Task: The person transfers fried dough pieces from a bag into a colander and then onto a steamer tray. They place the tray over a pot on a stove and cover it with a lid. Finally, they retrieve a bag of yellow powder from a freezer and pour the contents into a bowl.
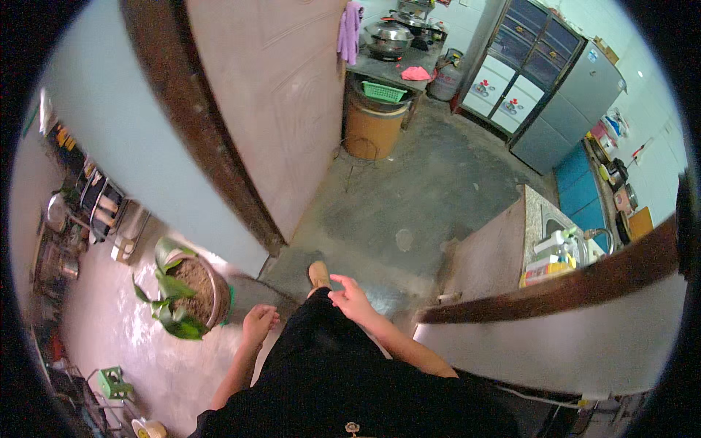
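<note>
My left hand hangs beside my thigh, its fingers loosely curled and a little apart, with nothing visible in it. The thing nearest to it is a potted plant with broad green leaves, standing on the floor to its left; the hand does not touch it. In front of my body, my right hand is held over my dark trousers with its fingers partly stretched out. It holds nothing. One foot in a tan shoe shows on the floor at the doorway.
An open door stands ahead left in a dark frame. Beyond it are a counter with a metal pot, a brown bin, a gas cylinder, a cabinet and a grey fridge. Bottles stand by the sink at right. A green stool is lower left.
</note>
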Motion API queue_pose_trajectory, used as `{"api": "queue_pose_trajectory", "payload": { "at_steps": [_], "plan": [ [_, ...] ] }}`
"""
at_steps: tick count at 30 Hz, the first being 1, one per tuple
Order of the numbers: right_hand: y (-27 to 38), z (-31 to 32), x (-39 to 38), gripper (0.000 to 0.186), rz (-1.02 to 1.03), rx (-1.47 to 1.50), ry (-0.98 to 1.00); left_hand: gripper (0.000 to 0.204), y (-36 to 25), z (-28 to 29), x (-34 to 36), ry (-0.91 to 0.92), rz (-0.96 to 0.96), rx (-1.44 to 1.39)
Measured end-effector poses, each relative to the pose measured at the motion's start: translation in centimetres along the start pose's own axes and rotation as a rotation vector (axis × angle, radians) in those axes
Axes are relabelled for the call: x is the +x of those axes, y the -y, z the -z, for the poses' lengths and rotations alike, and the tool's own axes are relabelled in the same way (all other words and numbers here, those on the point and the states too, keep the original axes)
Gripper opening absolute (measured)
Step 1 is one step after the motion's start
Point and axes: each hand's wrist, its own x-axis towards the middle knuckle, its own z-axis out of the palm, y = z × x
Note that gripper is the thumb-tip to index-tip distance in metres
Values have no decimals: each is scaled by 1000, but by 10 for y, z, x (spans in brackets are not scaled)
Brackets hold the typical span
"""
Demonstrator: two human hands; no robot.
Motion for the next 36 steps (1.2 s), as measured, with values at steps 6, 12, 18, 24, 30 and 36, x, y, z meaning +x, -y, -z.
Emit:
{"api": "queue_pose_trajectory", "payload": {
  "at_steps": [6, 12, 18, 24, 30, 36],
  "plan": [
    [13, 121, 116, 49, 72, -276, -270, 17, -78, -67, 154, 250, -7, 166],
    [-2, 265, 138, 38, -393, -316, -428, 22, -257, -150, 284, 498, -290, 273],
    [-75, 328, 40, 33, -787, -207, -680, 18, -386, -238, 375, 560, -342, 286],
    [-116, 333, 19, 29, -1191, -180, -544, 17, -394, -342, 404, 706, -212, 258],
    [-154, 428, 57, 32, -1209, -205, -438, 16, -396, -461, 427, 719, -100, 299],
    [-172, 613, 152, 40, -913, -579, -415, 19, -460, -597, 438, 807, -235, 249]
  ]
}}
